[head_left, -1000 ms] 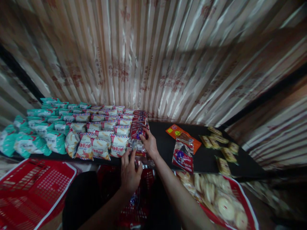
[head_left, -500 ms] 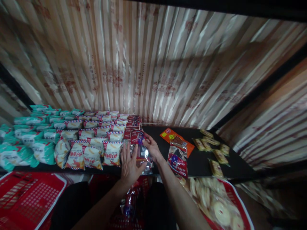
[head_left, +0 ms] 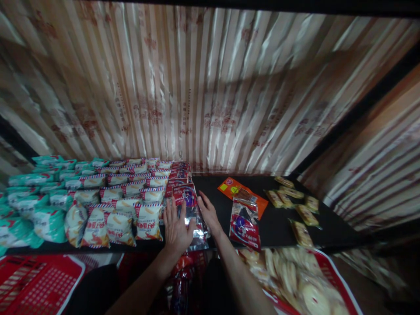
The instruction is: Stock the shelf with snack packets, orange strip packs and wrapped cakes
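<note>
Dark red snack packets [head_left: 184, 193] with a purple figure lie overlapped in a column on the black shelf [head_left: 215, 218]. Spread flat on the left side of the front packet, my left hand [head_left: 177, 227] has its fingers apart. My right hand [head_left: 210, 214] rests along the packets' right edge, fingers stretched out and holding nothing. Directly left stand rows of white snack bags [head_left: 149, 222] with red lettering. To the right, a single dark red packet [head_left: 244, 223] lies beside an orange packet [head_left: 243, 194].
Teal snack bags [head_left: 49, 223] fill the shelf's left end. Several small yellowish packs [head_left: 306, 215] lie scattered at the right. Below the front edge are a red basket [head_left: 39, 280] at left and a basket [head_left: 337, 275] of round pale wrapped snacks at right. Striped sheeting [head_left: 210, 87] forms the back.
My right hand's fingers have come off the packet's top and now lie along its right side. My left hand stays flat on the packets. The view has shifted slightly.
</note>
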The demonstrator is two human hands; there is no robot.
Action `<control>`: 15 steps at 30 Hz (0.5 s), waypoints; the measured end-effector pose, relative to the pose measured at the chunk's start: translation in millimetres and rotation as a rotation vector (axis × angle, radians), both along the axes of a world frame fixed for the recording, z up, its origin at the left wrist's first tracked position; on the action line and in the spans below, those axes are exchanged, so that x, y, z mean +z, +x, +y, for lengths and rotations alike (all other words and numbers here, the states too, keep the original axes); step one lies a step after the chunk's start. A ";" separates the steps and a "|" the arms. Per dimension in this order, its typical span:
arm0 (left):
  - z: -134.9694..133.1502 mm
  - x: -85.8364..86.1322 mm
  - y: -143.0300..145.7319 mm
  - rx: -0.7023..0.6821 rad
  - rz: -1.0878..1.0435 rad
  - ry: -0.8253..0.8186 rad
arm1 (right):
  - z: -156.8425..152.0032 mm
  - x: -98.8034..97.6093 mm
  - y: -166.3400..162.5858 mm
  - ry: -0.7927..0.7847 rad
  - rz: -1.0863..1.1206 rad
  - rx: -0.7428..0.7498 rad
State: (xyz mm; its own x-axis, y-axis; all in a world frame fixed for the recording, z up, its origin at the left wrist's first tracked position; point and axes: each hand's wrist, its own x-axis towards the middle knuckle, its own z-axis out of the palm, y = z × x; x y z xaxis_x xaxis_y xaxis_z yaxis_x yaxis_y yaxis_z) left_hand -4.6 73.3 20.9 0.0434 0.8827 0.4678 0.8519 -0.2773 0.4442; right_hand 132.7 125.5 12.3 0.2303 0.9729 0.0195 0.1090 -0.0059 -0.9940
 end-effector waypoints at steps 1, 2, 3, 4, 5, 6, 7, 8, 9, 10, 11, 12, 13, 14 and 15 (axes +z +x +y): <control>0.6 -1.0 0.1 0.006 -0.004 -0.009 | -3.5 -2.5 1.3 -0.027 0.059 0.015; 1.1 -1.6 0.3 0.014 -0.008 -0.021 | -6.9 -4.7 1.7 -0.043 0.104 0.025; 1.4 -1.9 0.7 0.021 -0.010 -0.034 | -10.1 -6.7 1.1 -0.044 0.131 0.031; 1.7 -1.8 1.2 0.027 -0.010 -0.050 | -12.9 -8.1 -0.5 -0.034 0.144 0.034; 1.8 -1.5 1.6 0.031 -0.008 -0.067 | -15.2 -9.1 -2.9 -0.021 0.149 0.035; 1.7 -0.9 1.9 0.033 -0.005 -0.085 | -17.0 -9.7 -6.0 -0.007 0.152 0.033; 1.6 -0.1 1.9 0.034 0.000 -0.104 | -18.3 -10.2 -9.4 0.006 0.159 0.030; 1.4 0.9 1.6 0.037 0.005 -0.123 | -19.1 -10.7 -12.8 0.014 0.172 0.027; 1.1 2.0 1.0 0.040 0.011 -0.139 | -19.6 -11.4 -16.1 0.019 0.189 0.022; 0.8 3.2 -0.1 0.042 0.019 -0.152 | -19.7 -12.4 -18.9 0.020 0.202 0.012; 0.5 4.5 -1.4 0.043 0.029 -0.160 | -19.6 -13.8 -21.2 0.018 0.207 0.003; 0.3 5.9 -2.9 0.044 0.038 -0.164 | -19.2 -15.4 -22.9 0.012 0.203 -0.006; 0.1 7.2 -4.5 0.043 0.047 -0.166 | -18.7 -17.1 -24.0 0.005 0.194 -0.016; -0.1 8.3 -6.0 0.044 0.055 -0.166 | -18.2 -18.5 -24.6 -0.004 0.181 -0.027; -0.4 9.3 -7.3 0.044 0.062 -0.165 | -17.6 -19.5 -24.8 -0.012 0.172 -0.035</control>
